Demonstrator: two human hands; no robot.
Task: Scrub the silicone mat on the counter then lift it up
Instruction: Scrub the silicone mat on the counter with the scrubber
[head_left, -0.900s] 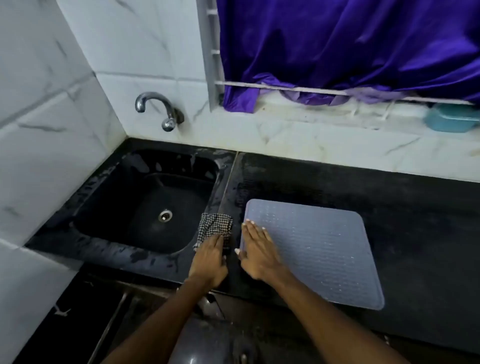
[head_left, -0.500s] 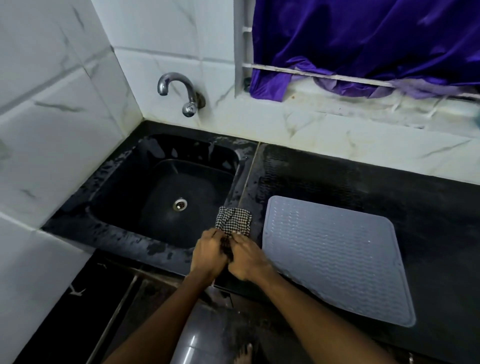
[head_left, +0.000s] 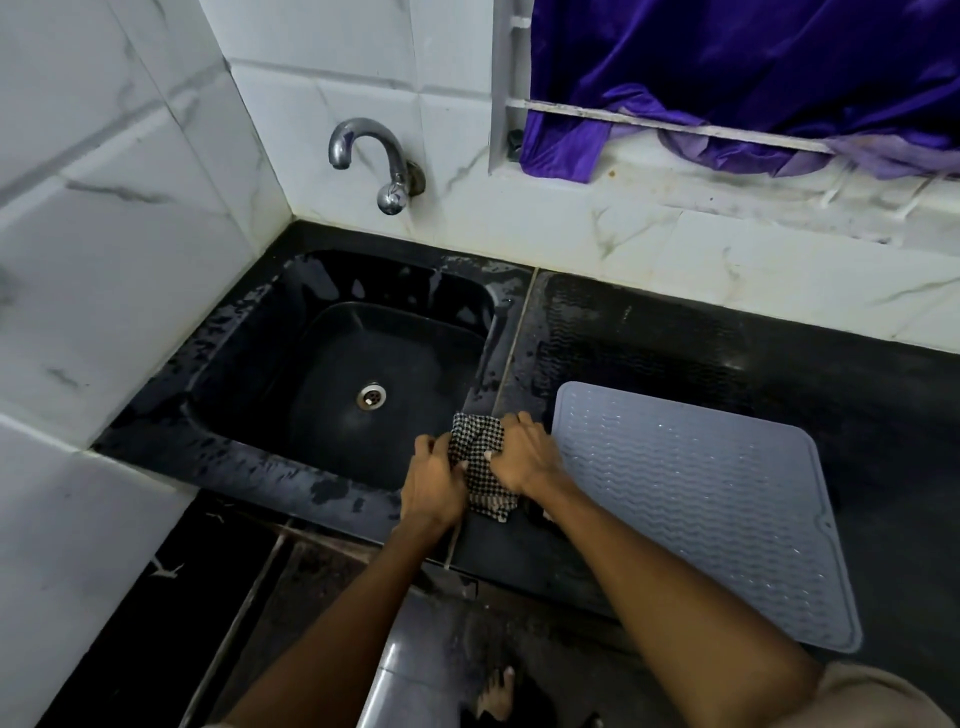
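Fingers of both the left hand (head_left: 434, 480) and right hand (head_left: 522, 457) were curled, clamped on a checkered cloth (head_left: 480, 467) at the sink's (head_left: 249, 364) front-right rim. Just right, the silicone mat (head_left: 701, 504) lay flat on the counter (head_left: 883, 415), long axis running away toward the wall.

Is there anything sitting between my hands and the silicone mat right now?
Nothing lies between them. Both the left hand and right hand grip the checkered cloth at the sink's edge, and the silicone mat lies flat just right of the right hand, its surface bare.
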